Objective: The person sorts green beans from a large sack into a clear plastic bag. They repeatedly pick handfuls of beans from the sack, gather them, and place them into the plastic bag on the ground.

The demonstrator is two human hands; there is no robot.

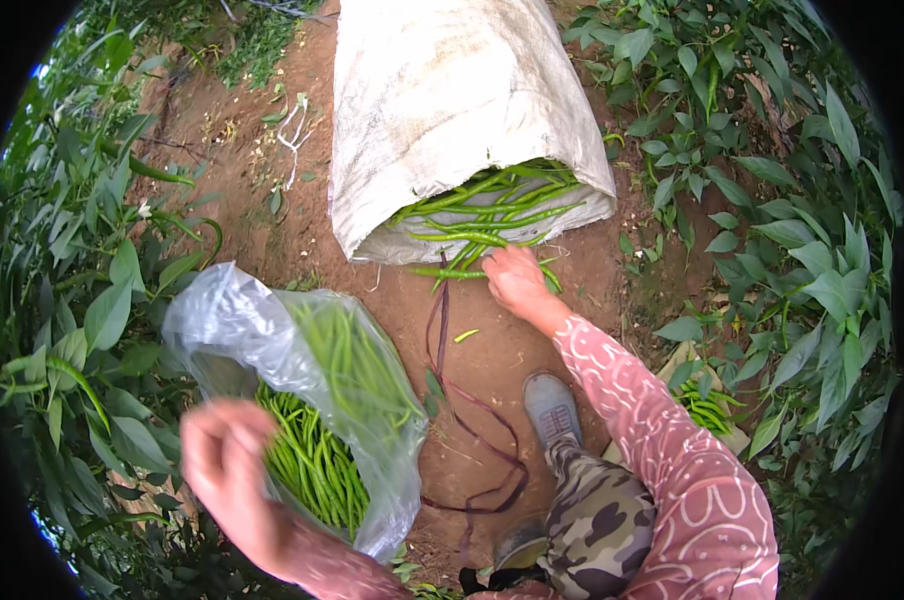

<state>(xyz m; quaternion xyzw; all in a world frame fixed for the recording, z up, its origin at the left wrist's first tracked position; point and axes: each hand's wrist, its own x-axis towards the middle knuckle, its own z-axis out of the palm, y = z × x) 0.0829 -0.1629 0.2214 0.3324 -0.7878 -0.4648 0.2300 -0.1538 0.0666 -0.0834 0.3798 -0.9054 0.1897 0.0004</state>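
Observation:
A white woven sack (452, 90) lies on the soil, its mouth facing me, with long green chili peppers (497, 206) inside. At that mouth my right hand (518, 281) is closed around a few green peppers (448, 274), whose ends stick out on both sides of the fingers. My left hand (231, 457), blurred, hovers at the near left side of a clear plastic bag (392, 480). Many green peppers (309, 457) fill this bag, some seen through its film. Nothing shows in the left hand, but blur hides how its fingers are set.
Pepper plants (774, 187) border the path on the right, and more plants (122, 322) on the left. A dark cord (489, 420) trails over the soil near my shoe (553, 409). Further peppers (703, 409) lie at the right. White string (294, 142) lies left of the sack.

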